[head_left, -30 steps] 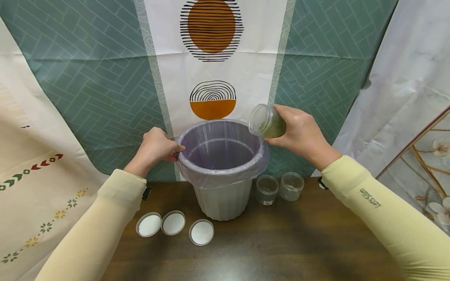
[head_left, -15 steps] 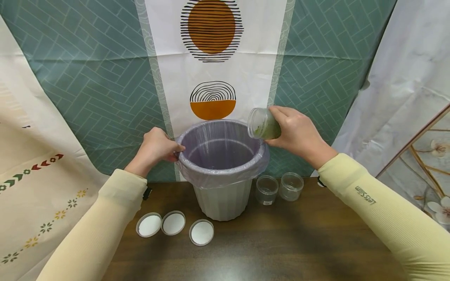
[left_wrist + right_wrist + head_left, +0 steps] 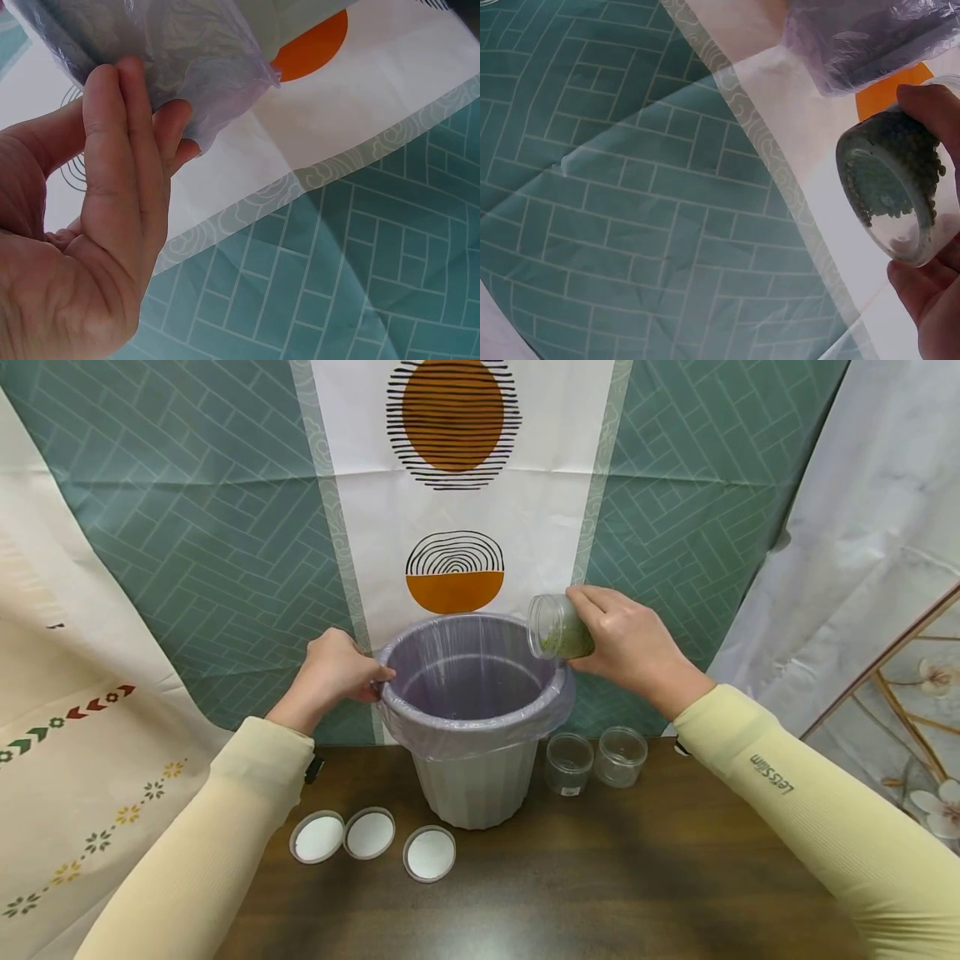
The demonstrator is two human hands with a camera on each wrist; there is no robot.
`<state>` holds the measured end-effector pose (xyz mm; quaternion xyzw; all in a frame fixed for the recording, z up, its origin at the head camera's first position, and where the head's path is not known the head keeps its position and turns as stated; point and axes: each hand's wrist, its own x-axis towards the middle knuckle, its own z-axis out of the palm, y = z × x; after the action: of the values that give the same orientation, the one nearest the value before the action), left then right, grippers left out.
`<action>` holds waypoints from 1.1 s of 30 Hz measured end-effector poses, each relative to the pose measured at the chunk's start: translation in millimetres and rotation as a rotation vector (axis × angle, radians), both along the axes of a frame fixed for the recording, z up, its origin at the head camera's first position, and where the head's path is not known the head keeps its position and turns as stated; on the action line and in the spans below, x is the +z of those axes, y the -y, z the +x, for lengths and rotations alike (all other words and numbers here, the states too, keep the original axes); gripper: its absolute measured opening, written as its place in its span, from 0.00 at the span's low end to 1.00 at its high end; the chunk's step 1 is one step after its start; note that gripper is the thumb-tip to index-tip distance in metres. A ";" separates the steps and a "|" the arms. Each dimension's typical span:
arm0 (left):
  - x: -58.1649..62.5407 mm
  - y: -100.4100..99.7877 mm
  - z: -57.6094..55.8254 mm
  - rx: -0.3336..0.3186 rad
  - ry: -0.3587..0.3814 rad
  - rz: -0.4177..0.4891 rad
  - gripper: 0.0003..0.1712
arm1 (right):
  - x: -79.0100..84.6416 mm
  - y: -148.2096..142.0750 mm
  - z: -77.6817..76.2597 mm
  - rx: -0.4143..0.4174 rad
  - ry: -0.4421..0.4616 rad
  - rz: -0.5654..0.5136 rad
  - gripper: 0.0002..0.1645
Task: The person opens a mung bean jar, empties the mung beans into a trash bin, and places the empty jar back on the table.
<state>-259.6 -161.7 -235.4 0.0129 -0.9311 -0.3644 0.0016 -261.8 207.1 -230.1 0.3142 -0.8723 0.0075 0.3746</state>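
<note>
In the head view my left hand (image 3: 336, 668) grips the left rim of a grey ribbed trash can (image 3: 474, 789), thumb over the edge. A thin purple bin liner (image 3: 480, 737) is folded over that rim; the left wrist view shows my fingers (image 3: 105, 142) against the plastic. My right hand (image 3: 630, 639) holds a clear plastic jar (image 3: 546, 625) by its base end at the can's right rim. The jar lies nearly on its side, mouth toward the can's opening. Small green beans (image 3: 907, 142) are inside, gathered along one side in the right wrist view.
Two clear jars (image 3: 568, 764) stand right of the can on the dark wooden table (image 3: 570, 893). Left and in front of it lie three round lids (image 3: 430, 854) with white inner faces. A patterned cloth (image 3: 225, 568) hangs close behind the can.
My right hand has moved slightly left and tipped the jar further, its mouth turning toward the can. The left hand has stayed on the rim.
</note>
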 end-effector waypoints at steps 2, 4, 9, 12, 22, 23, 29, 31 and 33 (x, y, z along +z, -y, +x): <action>0.3 0.3 0.1 -0.005 0.000 0.004 0.19 | 0.0 0.0 -0.1 0.003 -0.005 0.008 0.53; 0.3 0.5 0.1 -0.008 0.001 0.008 0.19 | -0.3 -0.5 -0.2 0.007 -0.011 0.014 0.53; -0.7 0.3 -0.2 -0.011 0.003 0.019 0.18 | -1.3 -1.3 -1.3 0.012 -0.024 0.021 0.53; -2.0 0.3 -0.6 -0.007 0.012 0.023 0.18 | -2.1 -1.1 -1.5 0.017 -0.029 0.032 0.53; -3.0 -1.1 -1.4 -0.012 0.022 0.075 0.17 | -2.8 0.6 -1.3 0.032 -0.053 0.048 0.53; -2.5 -1.5 -1.1 -0.011 0.021 0.077 0.17 | -2.6 0.5 -1.2 0.034 -0.056 0.052 0.53; 0.1 -1.9 -0.5 -0.009 0.020 0.077 0.18 | -1.3 0.6 -1.4 0.042 -0.070 0.079 0.54; 0.8 -1.9 -0.3 -0.007 0.021 0.077 0.18 | -1.1 1.0 -1.5 0.046 -0.075 0.085 0.54; 1.3 -1.8 -0.1 -0.006 0.022 0.075 0.18 | -1.0 1.3 -1.6 0.048 -0.078 0.088 0.54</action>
<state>-259.8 -159.9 -234.2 0.0140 -0.9168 -0.3990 -0.0103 -263.3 205.8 -231.1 0.3511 -0.8488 -0.0339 0.3939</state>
